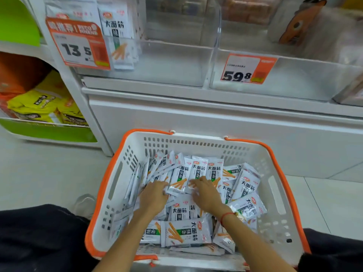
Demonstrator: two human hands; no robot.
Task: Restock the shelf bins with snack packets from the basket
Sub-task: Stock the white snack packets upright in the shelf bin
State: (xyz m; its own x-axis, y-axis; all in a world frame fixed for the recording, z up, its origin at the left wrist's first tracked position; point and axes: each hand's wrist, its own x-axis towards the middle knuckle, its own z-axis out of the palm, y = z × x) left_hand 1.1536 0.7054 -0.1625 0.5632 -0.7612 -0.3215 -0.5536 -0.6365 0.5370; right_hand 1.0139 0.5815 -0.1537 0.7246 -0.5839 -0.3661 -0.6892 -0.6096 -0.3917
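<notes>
Basket [117, 179]: white snack packets [183, 231] | hands [154, 195] on them

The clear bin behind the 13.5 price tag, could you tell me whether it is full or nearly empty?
Nearly empty: the clear bin holds only a few upright snack packets at its left end; the rest shows bare floor.

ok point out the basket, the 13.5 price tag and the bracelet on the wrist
basket [115, 180], head view, on its white left wall beside the handle slot
13.5 price tag [75, 48], head view, on the white panel with the numbers
red bracelet [225, 215], head view, on the cord across the right wrist
</notes>
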